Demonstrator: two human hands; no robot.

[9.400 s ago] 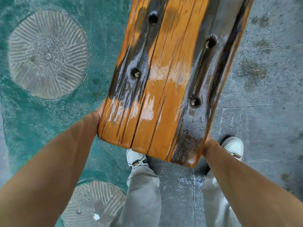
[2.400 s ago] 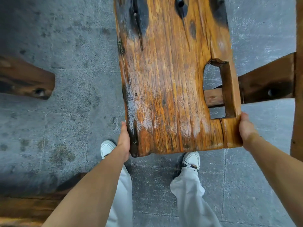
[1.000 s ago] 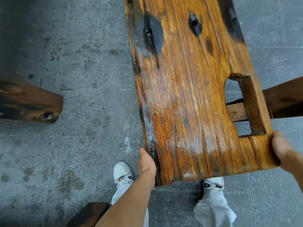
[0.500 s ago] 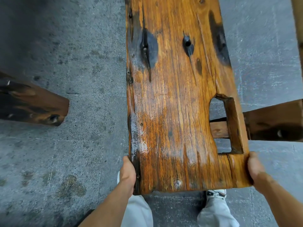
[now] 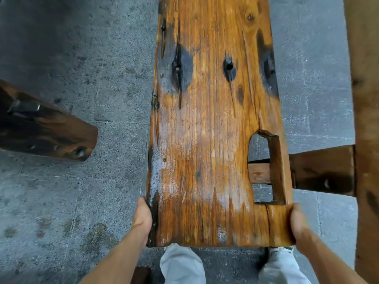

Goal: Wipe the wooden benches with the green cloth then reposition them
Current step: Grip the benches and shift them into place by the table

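A person stands at the near end of a long wooden bench (image 5: 213, 130), seen from above, with the plank running straight away from them. The left hand (image 5: 143, 216) grasps the bench's left edge near the corner, and the right hand (image 5: 298, 222) grasps the right edge at the opposite corner, so each grip is closed on the wood. The bench top is worn orange-brown with dark stains, small holes and pale glossy patches near the person. A rectangular cutout (image 5: 261, 167) opens close to its right near corner, showing a crosspiece beneath. The bench sits over a grey stone floor (image 5: 71, 201). The end of another dark wooden bench (image 5: 47, 132) pokes in from the left, well apart. A wooden beam (image 5: 365, 119) runs along the right edge. Pale grey trouser legs (image 5: 182, 265) show below the bench's end.
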